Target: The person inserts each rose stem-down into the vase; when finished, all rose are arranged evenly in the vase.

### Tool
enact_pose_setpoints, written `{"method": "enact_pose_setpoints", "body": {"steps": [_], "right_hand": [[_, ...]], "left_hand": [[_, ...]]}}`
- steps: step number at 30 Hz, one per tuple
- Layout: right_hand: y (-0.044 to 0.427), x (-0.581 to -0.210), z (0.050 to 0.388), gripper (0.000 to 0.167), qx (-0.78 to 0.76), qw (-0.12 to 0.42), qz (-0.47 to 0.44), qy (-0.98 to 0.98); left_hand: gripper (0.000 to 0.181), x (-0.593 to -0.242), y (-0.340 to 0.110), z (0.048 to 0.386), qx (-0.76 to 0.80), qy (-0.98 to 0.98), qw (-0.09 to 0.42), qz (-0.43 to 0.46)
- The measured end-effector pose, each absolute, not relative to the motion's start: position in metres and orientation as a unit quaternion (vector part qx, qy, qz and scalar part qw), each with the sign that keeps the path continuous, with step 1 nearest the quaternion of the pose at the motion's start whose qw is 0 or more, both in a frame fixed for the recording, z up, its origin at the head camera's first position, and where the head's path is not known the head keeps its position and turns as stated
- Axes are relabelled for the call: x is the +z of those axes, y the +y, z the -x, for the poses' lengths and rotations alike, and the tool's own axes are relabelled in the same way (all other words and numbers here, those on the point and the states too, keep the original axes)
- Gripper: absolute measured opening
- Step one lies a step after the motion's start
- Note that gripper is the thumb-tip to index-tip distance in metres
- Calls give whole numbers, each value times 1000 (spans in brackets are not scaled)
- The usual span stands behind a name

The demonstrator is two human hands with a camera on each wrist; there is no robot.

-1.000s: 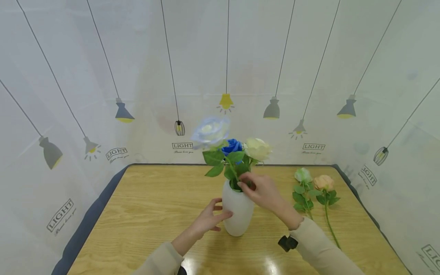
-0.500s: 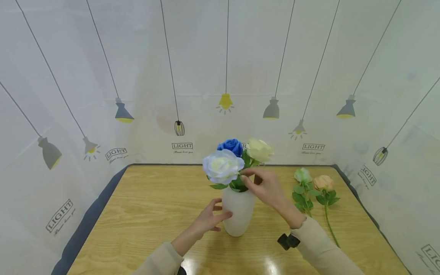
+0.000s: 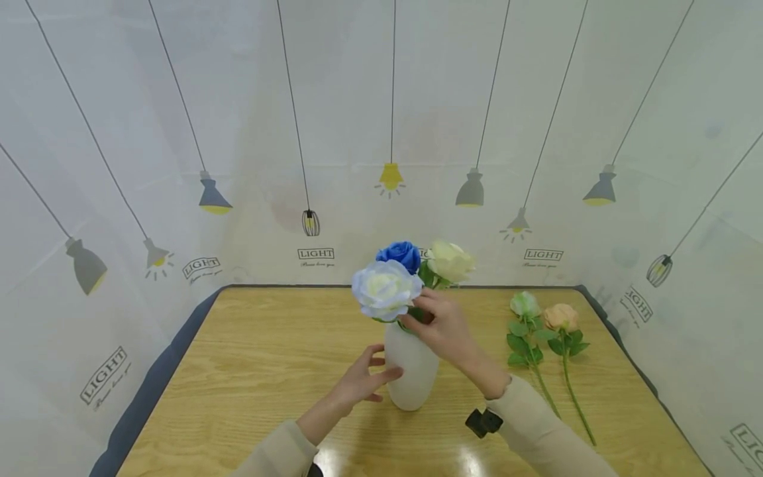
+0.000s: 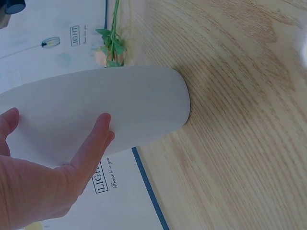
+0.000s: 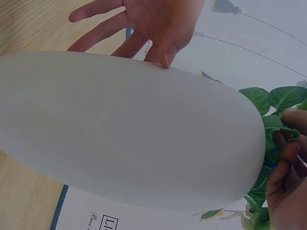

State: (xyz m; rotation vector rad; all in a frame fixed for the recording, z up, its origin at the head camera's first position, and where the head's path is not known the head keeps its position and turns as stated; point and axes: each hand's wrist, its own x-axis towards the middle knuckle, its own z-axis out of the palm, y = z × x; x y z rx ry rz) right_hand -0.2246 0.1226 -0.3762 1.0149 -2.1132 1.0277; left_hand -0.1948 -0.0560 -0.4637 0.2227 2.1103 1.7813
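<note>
A white vase (image 3: 411,371) stands upright on the table. My left hand (image 3: 360,377) steadies it from the left, thumb on the front and fingers round the side; the left wrist view shows thumb and fingertips against the vase wall. At its mouth my right hand (image 3: 444,328) pinches the green stem or leaves below a pale blue-white rose (image 3: 386,290). In the right wrist view the right fingertips (image 5: 290,153) are among green leaves (image 5: 256,99) at the rim. Behind that bloom, a blue rose (image 3: 401,255) and a cream rose (image 3: 450,261) rise from the vase. Their lower stems are hidden.
To the right on the wooden table (image 3: 256,351) lie a pale green rose (image 3: 526,305) and a peach rose (image 3: 561,317), stems toward the front. A white backdrop printed with lamps (image 3: 391,175) surrounds the table's back and sides.
The pale blue-white rose has swung from the upper left down in front of the blue rose. My right hand has just dropped slightly, closer to the rim. The left hand stays put.
</note>
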Motion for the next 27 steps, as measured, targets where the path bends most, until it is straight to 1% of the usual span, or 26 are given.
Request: {"method": "enact_pose_setpoints", "body": {"steps": [9, 15, 17, 19, 24, 27], "right_hand": [[121, -382, 228, 14, 385, 273, -377, -797], [126, -386, 227, 21, 406, 253, -369, -797], [129, -383, 224, 23, 420, 245, -367, -793], [132, -376, 217, 21, 434, 239, -362, -790], [143, -355, 201, 14, 446, 238, -330, -797], [157, -358, 204, 12, 446, 242, -310, -804]], "left_hand": [[71, -465, -56, 196, 634, 746, 187, -78], [66, -459, -56, 192, 635, 746, 187, -80], [67, -456, -55, 191, 634, 746, 188, -78], [68, -456, -56, 191, 635, 745, 190, -76], [69, -468, -57, 197, 637, 742, 195, -80], [70, -471, -57, 199, 635, 743, 193, -82]]}}
